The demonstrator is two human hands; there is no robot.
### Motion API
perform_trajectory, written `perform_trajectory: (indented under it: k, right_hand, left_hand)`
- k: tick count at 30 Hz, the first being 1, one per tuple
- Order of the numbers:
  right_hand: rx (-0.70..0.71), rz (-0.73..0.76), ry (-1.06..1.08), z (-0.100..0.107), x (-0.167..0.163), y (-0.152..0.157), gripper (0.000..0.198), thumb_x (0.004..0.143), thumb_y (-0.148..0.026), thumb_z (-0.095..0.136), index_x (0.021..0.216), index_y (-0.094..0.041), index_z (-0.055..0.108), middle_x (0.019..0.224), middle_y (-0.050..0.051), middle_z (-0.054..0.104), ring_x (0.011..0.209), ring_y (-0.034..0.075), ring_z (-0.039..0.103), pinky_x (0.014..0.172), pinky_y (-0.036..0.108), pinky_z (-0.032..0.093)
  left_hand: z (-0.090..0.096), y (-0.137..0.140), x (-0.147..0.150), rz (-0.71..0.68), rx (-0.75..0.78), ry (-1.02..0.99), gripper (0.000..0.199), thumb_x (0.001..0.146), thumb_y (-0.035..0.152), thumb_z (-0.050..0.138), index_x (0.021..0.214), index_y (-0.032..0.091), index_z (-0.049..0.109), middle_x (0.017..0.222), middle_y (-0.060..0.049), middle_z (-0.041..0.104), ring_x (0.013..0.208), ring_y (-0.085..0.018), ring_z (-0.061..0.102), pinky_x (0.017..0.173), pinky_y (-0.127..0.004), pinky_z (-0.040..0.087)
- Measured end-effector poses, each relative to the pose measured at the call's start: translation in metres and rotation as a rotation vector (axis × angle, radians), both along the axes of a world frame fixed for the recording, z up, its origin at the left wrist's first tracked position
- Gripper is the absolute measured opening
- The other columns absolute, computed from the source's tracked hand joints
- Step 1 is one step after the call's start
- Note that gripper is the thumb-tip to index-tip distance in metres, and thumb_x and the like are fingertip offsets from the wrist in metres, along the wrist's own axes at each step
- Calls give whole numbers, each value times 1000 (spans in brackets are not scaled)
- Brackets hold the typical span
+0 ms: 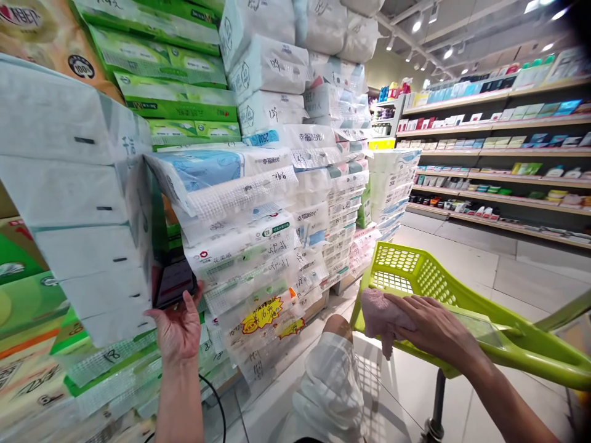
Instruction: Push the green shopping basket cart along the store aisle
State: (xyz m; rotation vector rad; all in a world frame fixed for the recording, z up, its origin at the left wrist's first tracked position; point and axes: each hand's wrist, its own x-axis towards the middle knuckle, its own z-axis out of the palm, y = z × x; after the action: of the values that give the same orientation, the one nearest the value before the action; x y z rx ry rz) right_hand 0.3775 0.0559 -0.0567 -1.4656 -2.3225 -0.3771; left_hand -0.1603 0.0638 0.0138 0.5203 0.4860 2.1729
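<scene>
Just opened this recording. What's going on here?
Someone in a shop holds a phone in the left-hand grip, between a column of white packs and stacked tissue packs, several with handwritten prices. The right-hand grip lies over a pink cloth at the near side of a lime-green shopping cart; how firmly it holds the cloth can't be told. Stocked shelves stand behind the cart.

Bright ceiling spotlights [417,26], stretched edges
</scene>
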Motion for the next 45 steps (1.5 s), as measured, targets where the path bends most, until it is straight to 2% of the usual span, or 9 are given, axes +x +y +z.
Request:
perform_trajectory:
  k: [4,6,11,18,27,32,38,41,45]
  right_hand:
    - [9,6,2,1,0,1,54,97,-48,55,149,-34,52,126,7,74,107,27,72,92,42,54]
    - [7,13,4,2,0,1,53,97,-48,55,149,-35,52,126,7,74,107,27,72,91,41,54]
    - [2,13,6,2,-1,1,55,98,-48,53,151,-34,48,125,6,75,108,26,72,93,42,54]
    - [46,6,5,-3,0,2,49,98,-45,52,146,-33,54,124,7,75,107,26,72,94,42,54]
    - [49,19,4,5,-3,-3,50,96,-46,55,145,-34,55,113,7,77,97,26,73,88,40,55]
    - [57,12,-9,4,-2,-2,49,96,-44,57,144,-33,56,119,7,76,101,26,73,90,40,55]
    - [55,17,-18,4,-3,-2,52,97,-43,55,149,-33,51,125,6,75,105,25,74,92,39,55]
    - [55,13,-22,5,-4,-2,52,98,-44,55,149,-34,51,127,6,75,107,25,73,92,39,54]
    - [54,17,-23,4,-3,-2,52,99,-45,54,150,-35,50,127,5,74,108,25,73,94,40,54]
  left_hand:
    - [-2,9,-7,270,-246,64,48,93,68,57,110,25,71,89,-1,71,59,-10,66,43,-13,50]
    - [-2,13,-7,402,-295,70,40,97,60,58,99,21,69,79,2,65,51,-5,57,43,-11,47]
    - [1,17,5,559,-243,64,25,100,44,62,96,19,65,86,1,64,66,-4,62,68,-14,59]
    - [-1,22,7,535,-190,65,6,95,22,68,100,19,65,92,2,66,65,-2,60,70,-13,59]
    - [20,41,6,576,-137,11,39,77,-11,60,97,21,69,104,1,71,99,-9,70,83,-18,60]
    - [35,40,6,468,-128,5,46,76,-13,54,111,13,68,108,-1,73,108,-13,69,88,-22,59]
    - [30,31,9,413,-191,175,35,83,8,65,115,22,67,110,-5,73,111,-17,70,107,-34,56]
    - [17,7,26,663,-177,435,30,82,33,72,108,17,67,123,-10,66,120,-25,65,116,-46,49]
    - [6,-23,25,1351,-351,787,81,68,47,87,132,11,54,152,-24,38,145,-43,36,125,-62,28]
